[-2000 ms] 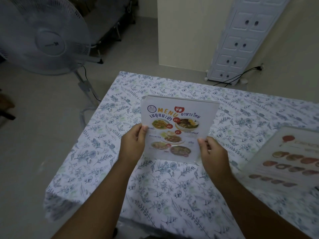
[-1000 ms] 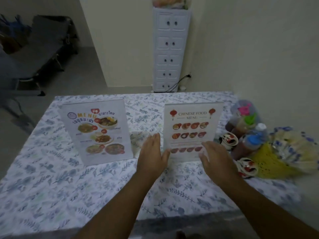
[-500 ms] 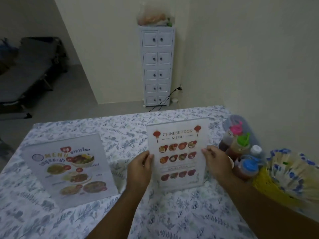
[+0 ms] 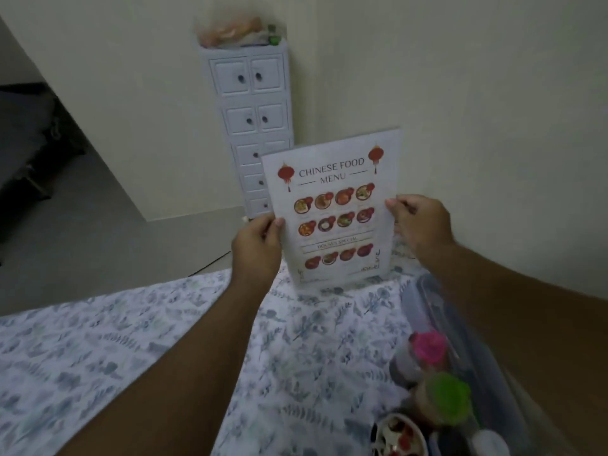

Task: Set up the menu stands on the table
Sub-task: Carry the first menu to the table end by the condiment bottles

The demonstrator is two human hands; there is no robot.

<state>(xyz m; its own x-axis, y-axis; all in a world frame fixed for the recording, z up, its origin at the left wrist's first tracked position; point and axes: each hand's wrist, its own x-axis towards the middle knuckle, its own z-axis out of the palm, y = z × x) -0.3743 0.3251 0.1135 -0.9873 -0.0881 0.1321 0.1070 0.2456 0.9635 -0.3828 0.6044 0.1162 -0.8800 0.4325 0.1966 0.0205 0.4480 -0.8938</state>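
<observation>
The Chinese food menu stand (image 4: 335, 209) is upright near the far edge of the table (image 4: 131, 340), which wears a blue floral cloth. My left hand (image 4: 256, 245) grips its left edge and my right hand (image 4: 418, 222) grips its right edge. The stand's bottom edge is at the cloth; whether it rests on it I cannot tell. The Thai menu stand is out of view.
Sauce bottles with a pink cap (image 4: 427, 350) and a green cap (image 4: 447, 403) sit in a clear bag at the near right, beside a small round container (image 4: 398, 436). A white drawer cabinet (image 4: 253, 120) stands against the wall behind the table.
Both hands have carried the Chinese menu stand away from me toward the table's far edge. The camera has swung right, and the Thai menu stand has left the view.
</observation>
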